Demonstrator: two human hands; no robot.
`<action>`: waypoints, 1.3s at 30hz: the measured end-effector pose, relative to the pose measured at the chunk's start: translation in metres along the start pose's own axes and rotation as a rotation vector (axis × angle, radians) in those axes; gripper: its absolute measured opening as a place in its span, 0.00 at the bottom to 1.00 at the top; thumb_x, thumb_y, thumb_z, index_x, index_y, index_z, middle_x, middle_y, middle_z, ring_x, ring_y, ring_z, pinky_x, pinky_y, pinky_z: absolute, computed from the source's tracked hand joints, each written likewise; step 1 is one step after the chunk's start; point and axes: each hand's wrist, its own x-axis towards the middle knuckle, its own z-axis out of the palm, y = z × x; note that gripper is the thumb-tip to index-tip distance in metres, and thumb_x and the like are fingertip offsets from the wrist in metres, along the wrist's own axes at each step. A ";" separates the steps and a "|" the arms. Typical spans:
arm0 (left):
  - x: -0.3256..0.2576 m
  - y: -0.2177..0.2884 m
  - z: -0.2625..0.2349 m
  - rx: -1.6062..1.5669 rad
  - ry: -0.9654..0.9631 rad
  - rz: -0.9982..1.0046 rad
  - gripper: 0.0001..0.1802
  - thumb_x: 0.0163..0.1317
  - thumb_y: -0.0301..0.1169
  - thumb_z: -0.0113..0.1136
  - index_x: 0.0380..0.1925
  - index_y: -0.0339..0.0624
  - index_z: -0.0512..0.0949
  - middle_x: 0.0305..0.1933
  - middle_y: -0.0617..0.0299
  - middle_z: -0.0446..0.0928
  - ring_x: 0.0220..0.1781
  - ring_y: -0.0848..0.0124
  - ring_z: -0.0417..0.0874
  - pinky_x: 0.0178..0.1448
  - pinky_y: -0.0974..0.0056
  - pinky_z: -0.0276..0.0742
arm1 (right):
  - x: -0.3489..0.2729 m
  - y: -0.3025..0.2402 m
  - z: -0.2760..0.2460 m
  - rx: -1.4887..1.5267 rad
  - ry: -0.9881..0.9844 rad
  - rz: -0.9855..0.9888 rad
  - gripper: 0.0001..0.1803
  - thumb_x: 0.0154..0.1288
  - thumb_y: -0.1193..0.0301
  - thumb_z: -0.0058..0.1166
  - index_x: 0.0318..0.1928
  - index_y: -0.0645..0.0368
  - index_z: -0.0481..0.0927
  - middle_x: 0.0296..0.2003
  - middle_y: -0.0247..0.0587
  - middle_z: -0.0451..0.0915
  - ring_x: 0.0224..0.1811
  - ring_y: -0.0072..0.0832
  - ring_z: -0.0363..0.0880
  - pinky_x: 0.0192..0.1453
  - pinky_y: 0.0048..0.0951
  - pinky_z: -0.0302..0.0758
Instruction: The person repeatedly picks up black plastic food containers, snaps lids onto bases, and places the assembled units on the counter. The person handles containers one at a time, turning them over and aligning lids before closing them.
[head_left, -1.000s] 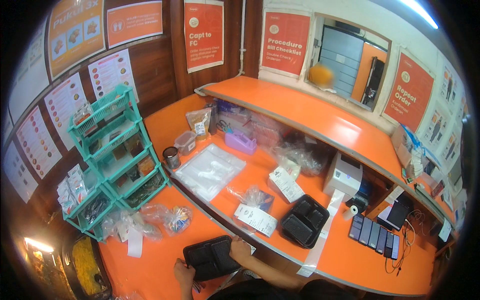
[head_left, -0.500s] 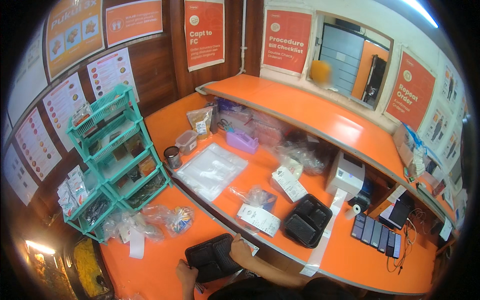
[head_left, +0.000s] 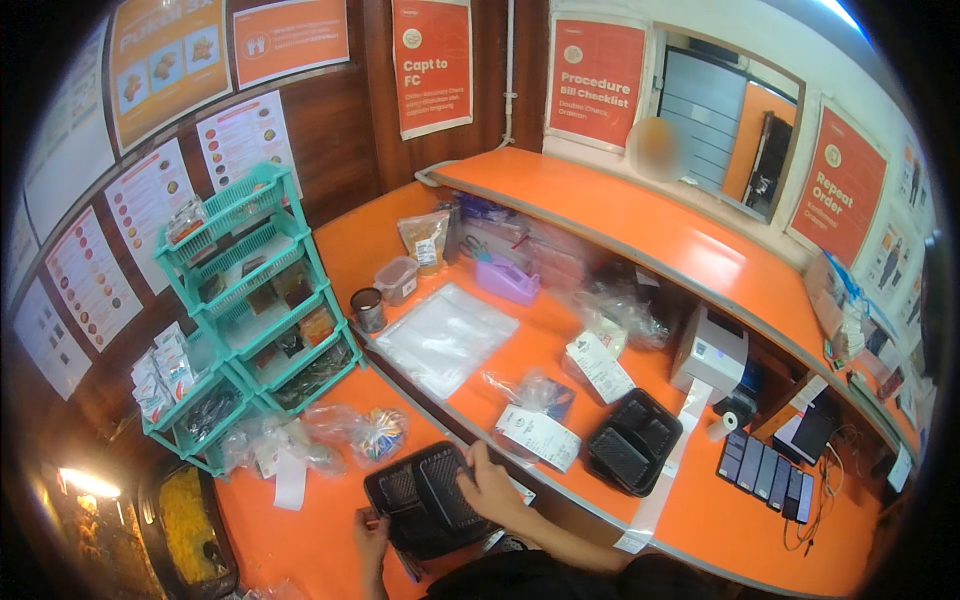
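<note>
A black plastic compartment food tray (head_left: 408,533) is held between my two hands over the near part of the orange counter, at the lower middle. My left hand (head_left: 371,542) grips its left edge, with the thumb by the rim. Over the right edge, my right hand (head_left: 488,492) is closed on the rim, its fingers reaching to the ribbed compartment. The tray is tilted, its hollow side up, and I see nothing in it. Right of my right hand, a second black compartment tray (head_left: 633,440) rests on the raised counter, beside a white printed receipt (head_left: 540,437).
A teal basket rack (head_left: 262,290) stands at the left with sachets and packets. Clear plastic sheets (head_left: 447,338), a purple tape dispenser (head_left: 508,279), a white receipt printer (head_left: 712,350) and several phones (head_left: 765,470) lie across the counter. A black pan of yellow food (head_left: 187,520) is at lower left.
The held tray has come up a little and turned, and its ribbed compartments show more fully. Both hands have moved along with it. The whole view has shifted slightly.
</note>
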 end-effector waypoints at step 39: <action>-0.049 0.163 0.075 -0.449 -0.370 0.304 0.48 0.47 0.29 0.76 0.63 0.43 0.54 0.57 0.54 0.66 0.58 0.67 0.72 0.60 0.61 0.71 | 0.002 -0.066 -0.035 0.565 -0.302 0.094 0.08 0.68 0.75 0.54 0.45 0.65 0.75 0.35 0.35 0.79 0.39 0.18 0.77 0.46 0.20 0.73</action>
